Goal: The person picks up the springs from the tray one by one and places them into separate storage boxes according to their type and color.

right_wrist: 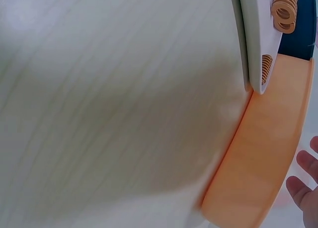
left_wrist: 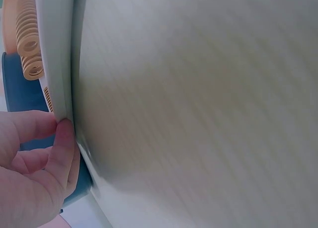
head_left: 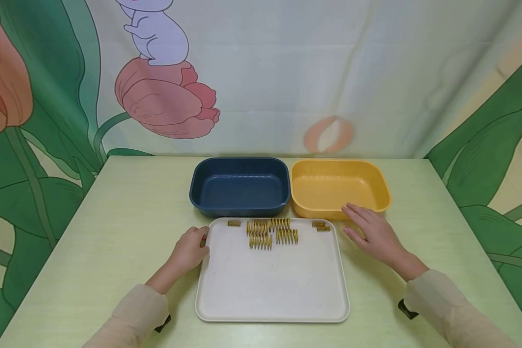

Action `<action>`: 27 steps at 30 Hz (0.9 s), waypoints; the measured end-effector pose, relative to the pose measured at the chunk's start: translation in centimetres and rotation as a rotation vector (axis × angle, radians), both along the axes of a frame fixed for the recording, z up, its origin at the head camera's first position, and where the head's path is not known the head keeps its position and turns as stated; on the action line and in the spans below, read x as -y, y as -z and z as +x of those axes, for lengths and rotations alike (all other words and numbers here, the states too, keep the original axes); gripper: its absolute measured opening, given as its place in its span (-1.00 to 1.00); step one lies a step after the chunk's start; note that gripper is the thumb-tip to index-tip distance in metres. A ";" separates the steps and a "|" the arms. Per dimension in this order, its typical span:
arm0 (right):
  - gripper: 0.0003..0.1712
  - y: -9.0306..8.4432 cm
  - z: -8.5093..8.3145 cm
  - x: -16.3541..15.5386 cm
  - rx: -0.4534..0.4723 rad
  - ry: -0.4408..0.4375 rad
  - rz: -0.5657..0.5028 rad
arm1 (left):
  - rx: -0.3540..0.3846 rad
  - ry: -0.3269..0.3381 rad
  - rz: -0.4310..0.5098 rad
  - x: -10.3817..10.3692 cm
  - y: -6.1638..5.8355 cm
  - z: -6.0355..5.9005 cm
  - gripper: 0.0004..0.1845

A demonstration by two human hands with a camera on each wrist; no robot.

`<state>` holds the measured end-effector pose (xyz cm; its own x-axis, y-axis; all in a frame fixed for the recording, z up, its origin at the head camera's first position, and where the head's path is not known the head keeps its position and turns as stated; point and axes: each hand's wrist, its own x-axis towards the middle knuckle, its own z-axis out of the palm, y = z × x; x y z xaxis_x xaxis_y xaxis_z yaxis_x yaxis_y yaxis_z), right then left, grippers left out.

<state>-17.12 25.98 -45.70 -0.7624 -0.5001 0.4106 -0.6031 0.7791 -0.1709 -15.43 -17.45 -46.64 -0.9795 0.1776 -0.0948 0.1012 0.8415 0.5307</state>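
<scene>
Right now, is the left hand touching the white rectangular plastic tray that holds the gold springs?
Touching. The left wrist view shows the left hand's fingertips pressed against the white rectangular plastic tray's rim.

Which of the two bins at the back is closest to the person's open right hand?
The yellow bin, on the right. The right hand lies flat just by its front rim, while the blue bin sits farther left, beyond the white tray.

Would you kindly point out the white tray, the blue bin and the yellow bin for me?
white tray [head_left: 269,285], head view, bare middle of its floor.
blue bin [head_left: 239,191], head view, inside bottom.
yellow bin [head_left: 330,186], head view, inside bottom.
</scene>
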 end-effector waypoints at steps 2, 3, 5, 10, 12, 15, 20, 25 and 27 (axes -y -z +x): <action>-0.35 0.0 0.0 0.1 0.003 -0.001 -0.001 | 0.000 0.000 0.001 0.0 -0.1 0.0 -0.69; -0.35 -0.1 0.0 0.1 0.003 -0.002 -0.001 | 0.000 0.000 0.001 -0.1 -0.1 0.0 -0.69; -0.37 -0.1 0.0 0.2 0.002 -0.005 -0.005 | -0.002 0.001 0.001 -0.1 -0.1 0.0 -0.69; -0.42 -0.2 -0.1 0.3 -0.006 -0.010 -0.007 | -0.007 0.005 0.003 0.0 -0.1 0.0 -0.75; -0.44 -0.2 -0.1 0.4 -0.012 -0.015 -0.006 | -0.006 0.006 0.006 -0.1 -0.1 0.0 -0.77; -0.48 -0.1 -0.2 0.4 -0.029 -0.027 -0.007 | -0.003 0.006 0.009 -0.1 -0.1 0.0 -0.81; -0.56 0.2 -0.4 0.6 -0.079 -0.057 -0.018 | -0.004 0.006 0.009 -0.1 -0.1 0.0 -0.81; -0.62 0.2 -0.5 1.0 -0.115 -0.078 -0.028 | -0.012 0.009 0.008 0.0 0.1 0.0 -0.82; -0.61 0.2 -0.5 1.2 -0.124 -0.082 -0.029 | -0.013 0.008 0.008 0.0 0.0 0.0 -0.86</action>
